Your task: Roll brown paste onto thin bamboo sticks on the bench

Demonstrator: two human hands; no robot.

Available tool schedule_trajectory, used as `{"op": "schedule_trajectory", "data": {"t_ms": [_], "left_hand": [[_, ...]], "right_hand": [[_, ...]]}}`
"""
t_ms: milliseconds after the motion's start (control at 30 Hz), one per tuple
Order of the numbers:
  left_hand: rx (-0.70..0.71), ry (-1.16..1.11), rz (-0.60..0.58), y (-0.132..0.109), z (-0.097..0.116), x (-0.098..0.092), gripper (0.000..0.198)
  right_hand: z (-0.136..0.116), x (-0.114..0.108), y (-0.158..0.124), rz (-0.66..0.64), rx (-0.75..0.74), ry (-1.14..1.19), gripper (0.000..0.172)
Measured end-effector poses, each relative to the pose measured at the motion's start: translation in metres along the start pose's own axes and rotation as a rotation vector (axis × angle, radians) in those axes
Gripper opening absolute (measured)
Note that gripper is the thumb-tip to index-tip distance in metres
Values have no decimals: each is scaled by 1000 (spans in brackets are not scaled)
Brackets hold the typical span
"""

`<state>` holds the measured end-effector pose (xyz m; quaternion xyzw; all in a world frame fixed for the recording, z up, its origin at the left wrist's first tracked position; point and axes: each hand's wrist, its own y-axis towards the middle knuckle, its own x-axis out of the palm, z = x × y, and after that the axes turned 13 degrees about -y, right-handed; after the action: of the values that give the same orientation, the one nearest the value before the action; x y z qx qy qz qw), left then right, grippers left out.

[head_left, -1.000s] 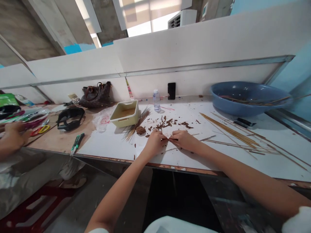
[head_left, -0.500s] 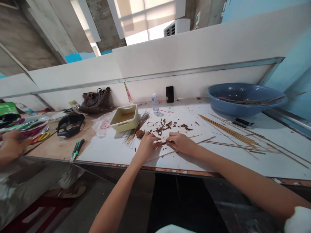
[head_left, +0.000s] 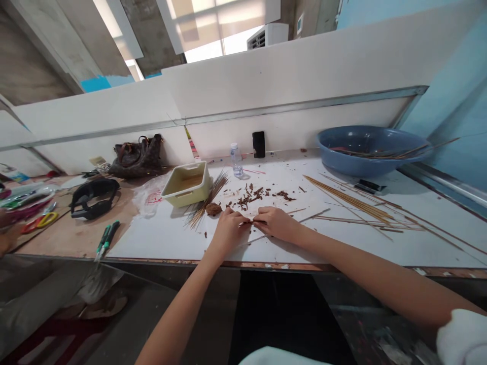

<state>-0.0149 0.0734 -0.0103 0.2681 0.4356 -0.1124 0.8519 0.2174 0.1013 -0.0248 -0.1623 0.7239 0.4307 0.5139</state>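
My left hand [head_left: 231, 226] and my right hand [head_left: 273, 221] are close together low over the white tabletop, fingers pinched. Between the fingertips runs a thin stick [head_left: 251, 221] with brown, clay-like material on it, mostly covered by the fingers. A round brown clay-like lump [head_left: 213, 209] lies just beyond my left hand. Past both hands, many small brown crumbs and short rolls [head_left: 251, 195] are scattered. A bundle of fine sticks [head_left: 207, 200] lies beside the lump, partly under a pale yellow basin [head_left: 186, 195].
Long brown sticks [head_left: 350, 200] lie at right before a blue tub [head_left: 371, 165]. A bottle [head_left: 236, 161] and phone [head_left: 258, 144] stand behind. Left are a handbag [head_left: 139, 158], black headset [head_left: 94, 198], green-black cutters [head_left: 107, 239] and scissors [head_left: 41, 222]. A co-worker's hand [head_left: 6, 235] is far left.
My hands have come closer together, and less of the brown piece shows between them. The whole view has shifted slightly, so things appear further left. The co-worker's hand is now mostly out of view.
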Motion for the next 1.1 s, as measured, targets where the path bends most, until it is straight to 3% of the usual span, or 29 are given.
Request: {"op": "schedule_trajectory", "data": {"t_ms": [133, 467, 667, 800, 933, 1100], "left_hand": [[9, 20, 52, -7, -2, 0, 18], [6, 8, 7, 1, -6, 10, 25], [-6, 171, 8, -14, 21, -2, 26], [-29, 323, 108, -29, 42, 6, 48], [-55, 378, -60, -23, 48, 20, 57], [-142, 378, -172, -15, 53, 28, 68]], "right_hand": [[-4, 0, 2, 24, -9, 12, 15], [1, 11, 11, -64, -36, 24, 24], [-10, -18, 1, -91, 11, -33, 17], [-28, -36, -14, -91, 98, -137, 50], [-46, -28, -13, -210, 73, -166, 83], [-53, -10, -6, -360, 202, -173, 104]]}}
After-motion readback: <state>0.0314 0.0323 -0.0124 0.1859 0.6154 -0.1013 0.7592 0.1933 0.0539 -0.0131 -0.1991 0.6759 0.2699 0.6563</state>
